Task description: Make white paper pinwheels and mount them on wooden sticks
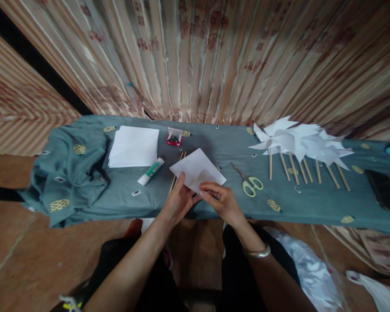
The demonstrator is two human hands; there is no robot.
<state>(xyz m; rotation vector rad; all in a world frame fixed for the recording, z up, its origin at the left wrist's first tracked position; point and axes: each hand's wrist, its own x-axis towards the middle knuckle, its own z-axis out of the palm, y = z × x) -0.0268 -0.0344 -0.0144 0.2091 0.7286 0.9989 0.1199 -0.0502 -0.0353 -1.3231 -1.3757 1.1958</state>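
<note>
A white square sheet of paper (pixel 199 167) is held up over the cloth, one corner pointing away from me. My left hand (pixel 179 201) grips its near left edge, thumb on top and fingers beneath. At the near right edge, my right hand (pixel 221 200) pinches the same sheet between thumb and fingers. Thin wooden sticks (pixel 173 183) lie under and left of the paper. Left of them rests a green and white glue stick (pixel 151 171). Scissors with pale green handles (pixel 248 181) lie partly open to the right.
A stack of white paper (pixel 134 146) lies at left, with a small red box of dark pins (pixel 174 137) beside it. Several white paper pinwheels (pixel 302 136) on sticks lie at right, near a black phone (pixel 384 190). A plastic bag (pixel 308 260) is on the floor.
</note>
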